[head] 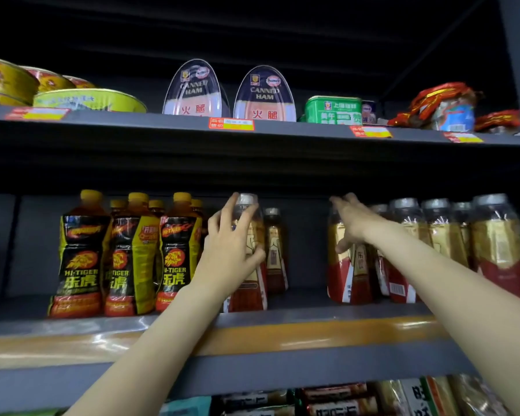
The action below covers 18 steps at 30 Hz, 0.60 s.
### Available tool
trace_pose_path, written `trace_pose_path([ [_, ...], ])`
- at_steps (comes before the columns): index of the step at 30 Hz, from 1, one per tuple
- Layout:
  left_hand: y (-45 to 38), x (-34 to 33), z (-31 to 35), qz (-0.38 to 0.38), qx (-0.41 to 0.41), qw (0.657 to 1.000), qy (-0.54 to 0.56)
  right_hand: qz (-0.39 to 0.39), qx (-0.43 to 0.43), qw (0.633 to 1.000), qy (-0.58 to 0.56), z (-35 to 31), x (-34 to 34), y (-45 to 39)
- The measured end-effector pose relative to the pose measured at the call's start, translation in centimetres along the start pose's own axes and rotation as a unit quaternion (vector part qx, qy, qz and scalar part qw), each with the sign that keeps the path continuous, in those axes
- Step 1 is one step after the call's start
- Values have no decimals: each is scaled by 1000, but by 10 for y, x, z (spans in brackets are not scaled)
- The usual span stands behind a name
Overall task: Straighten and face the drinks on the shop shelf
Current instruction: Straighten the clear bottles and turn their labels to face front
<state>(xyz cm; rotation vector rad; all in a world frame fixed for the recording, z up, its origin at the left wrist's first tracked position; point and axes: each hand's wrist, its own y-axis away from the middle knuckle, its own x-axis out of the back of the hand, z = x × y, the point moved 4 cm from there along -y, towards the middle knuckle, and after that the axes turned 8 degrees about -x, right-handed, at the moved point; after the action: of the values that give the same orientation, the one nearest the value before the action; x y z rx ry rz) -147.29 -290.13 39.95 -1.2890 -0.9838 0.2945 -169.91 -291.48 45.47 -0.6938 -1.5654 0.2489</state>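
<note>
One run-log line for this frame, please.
left hand grips silver-capped bottle at shelf front | right hand open on next bottle | Hi-Tiger bottles faced

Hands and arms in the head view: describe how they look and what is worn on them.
Both forearms are bare as far as the frame shows, with no sleeve in view. The left hand and the right hand wear no gloves. No watch, bracelet or ring is visible on either wrist or on the fingers, though the picture is somewhat blurred. No markings show.
</note>
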Motion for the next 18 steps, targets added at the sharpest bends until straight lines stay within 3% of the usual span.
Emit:
trace_pose_path([
  [8, 2, 1, -3, 6, -4, 1000, 13, -12, -8, 1000, 3, 13, -2, -13],
  [18, 0, 1, 1, 8, 8, 1000, 12, 108, 88, 989, 57, 29, -16, -7],
])
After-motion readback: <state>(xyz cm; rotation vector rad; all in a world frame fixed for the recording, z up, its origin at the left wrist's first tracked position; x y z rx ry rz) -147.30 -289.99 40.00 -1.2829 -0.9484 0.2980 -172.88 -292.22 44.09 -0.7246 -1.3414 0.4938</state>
